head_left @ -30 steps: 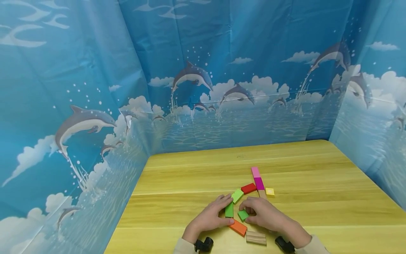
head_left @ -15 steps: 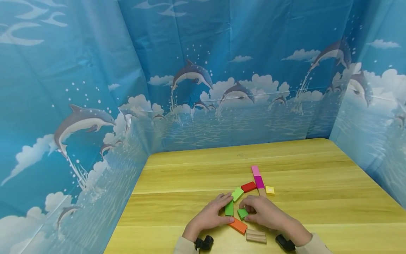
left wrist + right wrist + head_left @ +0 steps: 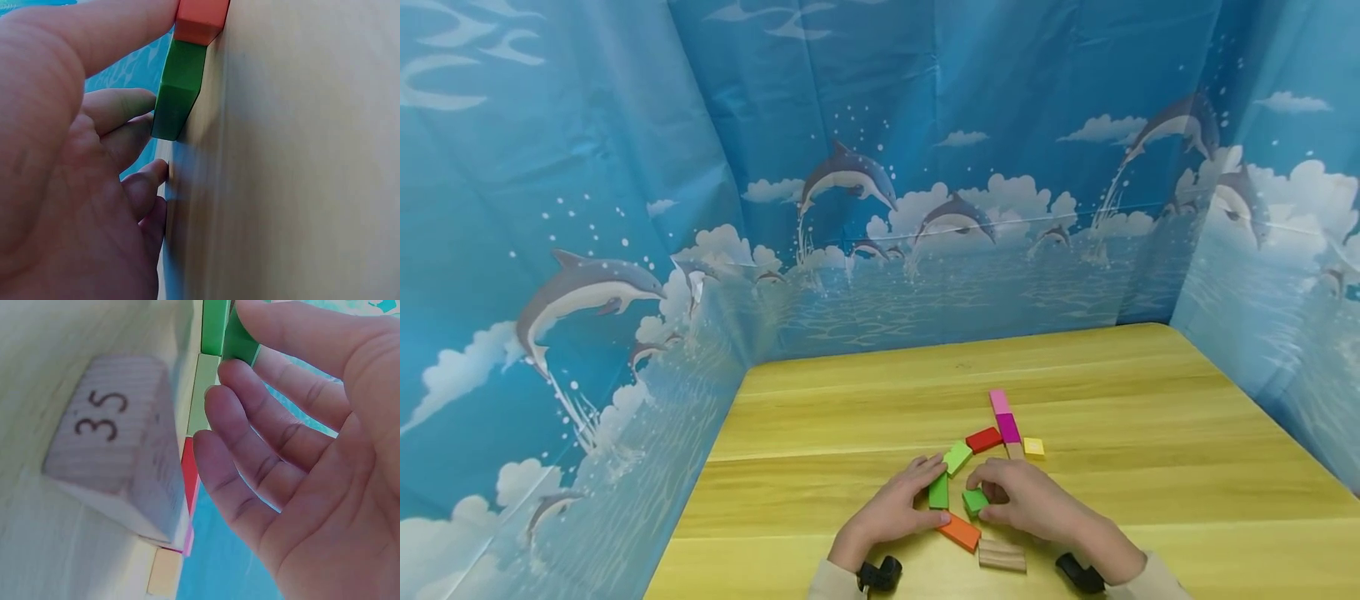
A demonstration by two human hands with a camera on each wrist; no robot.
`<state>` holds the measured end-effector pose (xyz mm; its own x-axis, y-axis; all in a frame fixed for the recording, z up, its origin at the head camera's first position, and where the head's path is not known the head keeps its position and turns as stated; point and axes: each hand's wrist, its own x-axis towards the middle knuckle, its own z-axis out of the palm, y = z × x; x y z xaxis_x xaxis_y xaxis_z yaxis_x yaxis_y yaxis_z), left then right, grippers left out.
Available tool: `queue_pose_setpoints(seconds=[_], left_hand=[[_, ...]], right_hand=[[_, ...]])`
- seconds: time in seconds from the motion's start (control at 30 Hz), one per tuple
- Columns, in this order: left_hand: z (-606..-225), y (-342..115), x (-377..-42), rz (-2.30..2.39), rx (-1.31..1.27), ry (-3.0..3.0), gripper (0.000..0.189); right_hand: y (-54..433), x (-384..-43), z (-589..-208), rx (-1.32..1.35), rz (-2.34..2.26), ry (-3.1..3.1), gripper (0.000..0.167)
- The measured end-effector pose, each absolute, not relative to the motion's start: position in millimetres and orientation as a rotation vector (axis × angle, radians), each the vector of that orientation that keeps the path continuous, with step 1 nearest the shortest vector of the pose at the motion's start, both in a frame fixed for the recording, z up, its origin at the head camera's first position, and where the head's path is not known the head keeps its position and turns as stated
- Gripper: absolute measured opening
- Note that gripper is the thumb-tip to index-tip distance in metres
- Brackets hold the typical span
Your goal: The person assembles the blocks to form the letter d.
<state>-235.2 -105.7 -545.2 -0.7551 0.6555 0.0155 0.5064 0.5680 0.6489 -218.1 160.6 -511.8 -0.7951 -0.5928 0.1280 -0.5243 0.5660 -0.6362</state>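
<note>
My right hand (image 3: 1030, 498) pinches a small green block (image 3: 974, 501) between thumb and fingers; in the right wrist view the thumb lies on this green block (image 3: 242, 339), with the other fingers loosely bent below. My left hand (image 3: 891, 504) lies along the left side of a curved row of blocks. Its fingertips touch a longer green block (image 3: 938, 493), and its thumb touches the orange block (image 3: 960, 533). In the left wrist view, that green block (image 3: 180, 87) meets the orange one (image 3: 201, 22) end to end.
Beyond the hands lie light green (image 3: 957, 457), red (image 3: 984, 440), magenta (image 3: 1008, 428) and pink (image 3: 999, 401) blocks. A yellow block (image 3: 1033, 447) sits right of them, a striped wooden block (image 3: 1002, 557) nearer. Close to my right hand stands a wooden block (image 3: 112, 425) marked 35.
The head view has shifted slightly. Both hands keep nearly the same places, and the small green block stays in my right fingers. The row of blocks looks the same.
</note>
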Motion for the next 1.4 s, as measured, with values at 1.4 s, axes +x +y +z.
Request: queue_pose_setpoints(seconds=[1.4], left_hand=[[-541,-106,-232,0.941,0.973,2.582,0.074]], right_hand=[[200,-180,-507,-0.737,-0.965,2.928,0.029]])
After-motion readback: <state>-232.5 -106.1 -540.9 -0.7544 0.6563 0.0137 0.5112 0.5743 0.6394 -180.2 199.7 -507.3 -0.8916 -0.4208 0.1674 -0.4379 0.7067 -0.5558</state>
